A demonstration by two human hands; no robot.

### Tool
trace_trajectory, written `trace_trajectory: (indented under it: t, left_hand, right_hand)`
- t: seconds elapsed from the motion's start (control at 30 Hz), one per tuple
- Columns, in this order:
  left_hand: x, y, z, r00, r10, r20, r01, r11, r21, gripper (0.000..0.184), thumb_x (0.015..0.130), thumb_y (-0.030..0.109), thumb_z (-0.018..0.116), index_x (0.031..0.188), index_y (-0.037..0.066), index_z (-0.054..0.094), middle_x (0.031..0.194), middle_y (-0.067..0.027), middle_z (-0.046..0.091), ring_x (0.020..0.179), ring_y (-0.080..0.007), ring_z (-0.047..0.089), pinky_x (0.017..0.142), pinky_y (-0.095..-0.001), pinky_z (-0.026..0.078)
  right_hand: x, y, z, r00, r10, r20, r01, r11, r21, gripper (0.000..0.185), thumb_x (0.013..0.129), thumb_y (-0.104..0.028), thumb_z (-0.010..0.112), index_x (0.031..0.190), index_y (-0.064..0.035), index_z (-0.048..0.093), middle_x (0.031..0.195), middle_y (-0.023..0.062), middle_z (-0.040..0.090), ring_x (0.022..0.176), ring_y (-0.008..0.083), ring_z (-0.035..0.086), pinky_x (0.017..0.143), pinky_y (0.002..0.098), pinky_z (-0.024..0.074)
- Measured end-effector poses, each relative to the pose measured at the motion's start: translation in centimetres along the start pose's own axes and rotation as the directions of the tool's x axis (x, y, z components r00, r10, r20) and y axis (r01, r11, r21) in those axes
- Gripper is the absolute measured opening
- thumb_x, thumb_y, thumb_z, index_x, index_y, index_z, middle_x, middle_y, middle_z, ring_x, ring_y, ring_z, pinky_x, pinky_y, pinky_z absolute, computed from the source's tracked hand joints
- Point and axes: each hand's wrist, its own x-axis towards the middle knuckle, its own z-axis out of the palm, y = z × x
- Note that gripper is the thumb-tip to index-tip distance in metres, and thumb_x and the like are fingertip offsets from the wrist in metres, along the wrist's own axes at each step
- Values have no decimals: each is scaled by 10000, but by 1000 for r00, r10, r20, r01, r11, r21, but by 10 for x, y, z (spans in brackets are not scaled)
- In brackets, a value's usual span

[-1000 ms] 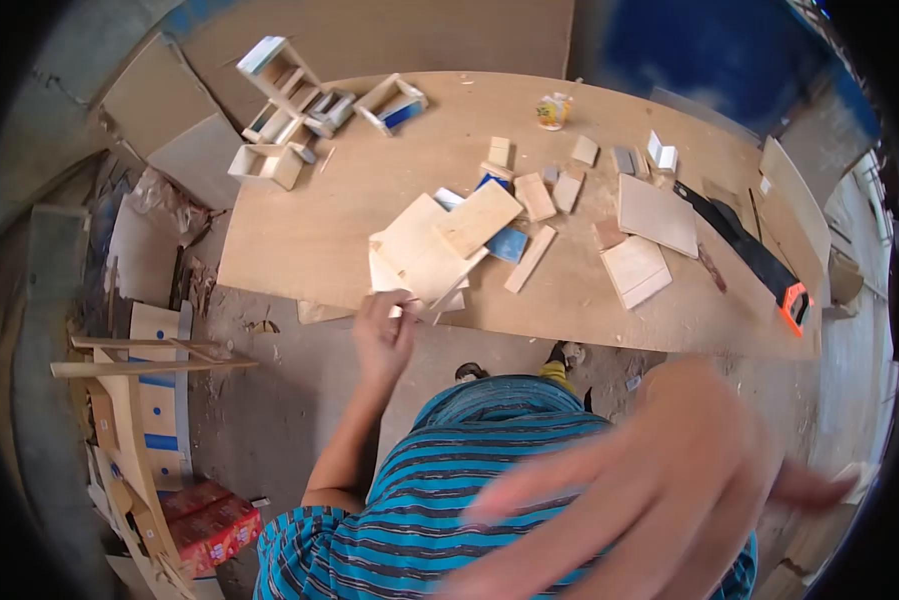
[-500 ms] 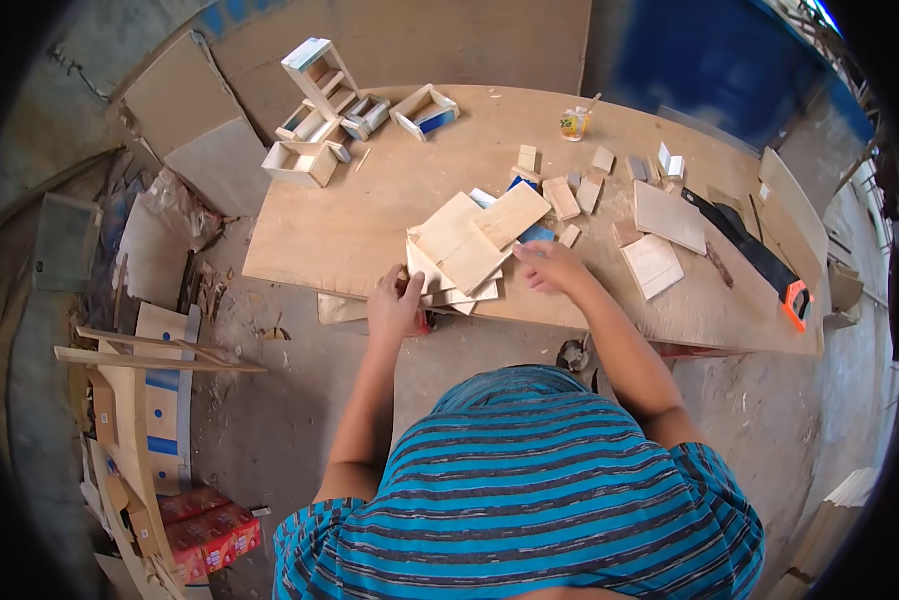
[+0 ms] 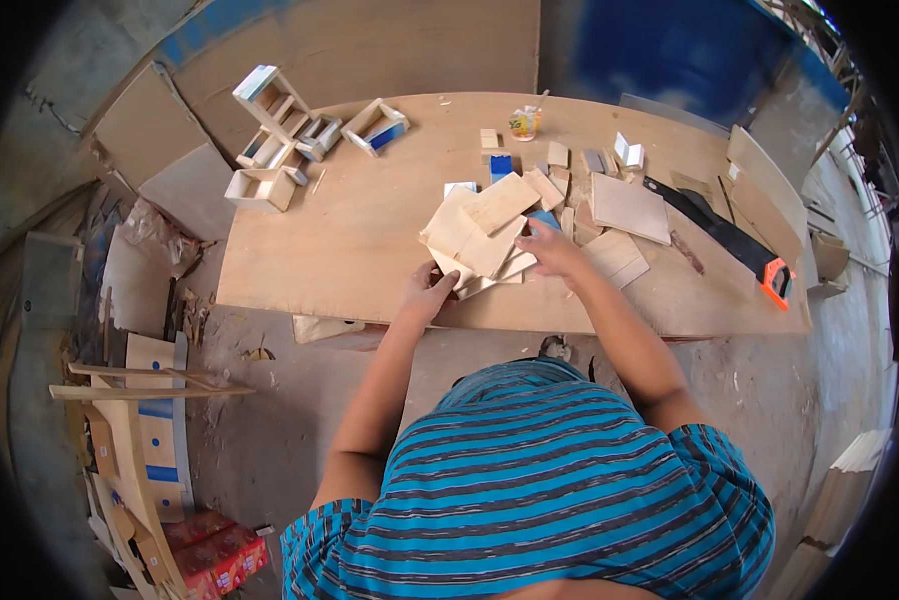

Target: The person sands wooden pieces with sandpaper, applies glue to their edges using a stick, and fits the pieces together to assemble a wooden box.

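Observation:
A loose stack of thin wooden boards (image 3: 459,240) lies near the front edge of the workbench, with a smaller light board (image 3: 501,203) on top. My left hand (image 3: 431,292) grips the stack's lower left corner, thumb above and fingers partly hidden below. At the right edge, my right hand (image 3: 554,250) has its fingers closed against the boards. Just beyond the stack are a blue-painted block (image 3: 500,168) and a white-edged piece (image 3: 459,188). Another blue piece (image 3: 544,222) shows between the stack and my right hand.
Small open wooden boxes (image 3: 261,188) stand at the back left of the workbench (image 3: 339,250). A plastic cup (image 3: 524,123) sits at the back. To the right lie flat boards (image 3: 629,208), small offcuts and a handsaw (image 3: 714,225) with an orange handle (image 3: 777,283).
The view has shifted. The stack sits slightly farther from the bench's front edge, and more of the blue block shows. My right hand has come against the boards' right edge; my left keeps its corner.

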Motion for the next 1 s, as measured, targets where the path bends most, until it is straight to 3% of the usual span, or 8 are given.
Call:
trace_trajectory:
  t: [0.23,0.3,0.47,0.57,0.67,0.77,0.9,1.0]
  left_hand:
    - [20,5,5,990,-41,-135,48,998,48,373,879,276,643,1082,-27,566,834,-109,631,522,-118,571,452,-260,463]
    - [33,-6,-2,962,104,-252,-67,986,150,454,844,342,669,1088,-31,581,818,-120,631,621,-165,589,552,-287,480]
    - [52,20,-9,941,259,-220,-128,869,478,480,793,309,724,1121,-20,602,865,-89,649,751,-139,603,653,-264,497]
    - [69,2,-10,909,278,-310,-108,877,468,543,715,316,771,1140,26,597,903,-109,638,815,-219,613,726,-328,509]
    - [75,-1,-13,883,400,-247,-279,869,409,516,699,205,794,1140,21,597,964,-104,625,822,-192,616,717,-310,509]
    - [58,23,-8,899,334,-283,-276,935,224,500,697,88,780,1154,6,593,1008,-83,609,808,-147,608,710,-279,507]
    - [39,43,-6,939,274,-207,-296,951,-85,505,733,51,751,1200,-25,576,985,-54,607,863,-124,589,789,-262,486]
    - [31,42,-3,952,288,-103,-301,942,-147,489,753,37,723,1213,-26,571,1006,-48,607,869,-119,591,811,-264,478]
  right_hand:
    - [15,32,-27,995,-8,96,-6,990,140,744,834,-320,700,1430,-56,341,1034,75,608,874,162,590,648,331,523]
    - [1,26,-23,977,-1,212,-53,968,247,707,833,-308,706,1401,-42,380,1009,60,611,832,142,587,602,303,512]
    - [-3,35,-7,989,-141,38,145,979,-145,537,824,-313,683,1261,-40,530,800,65,658,689,166,627,644,319,506]
    - [1,26,-9,962,-270,-30,229,865,-446,477,820,-320,670,1179,-18,584,835,98,683,730,227,657,660,347,507]
    - [11,26,-7,950,-308,-56,264,883,-388,361,853,-286,662,1072,-3,616,811,56,647,730,95,601,627,282,490]
    - [17,17,-10,936,-339,-97,299,910,-288,364,860,-317,654,1053,-11,613,828,46,644,701,106,602,641,293,493]
    - [6,-5,-14,997,-58,-46,69,949,307,322,850,-279,680,1071,-60,600,889,23,661,784,104,617,660,284,501]
    - [-5,-15,-11,986,-133,-97,159,918,363,342,851,-158,673,1157,-62,556,937,29,659,828,122,628,662,297,523]
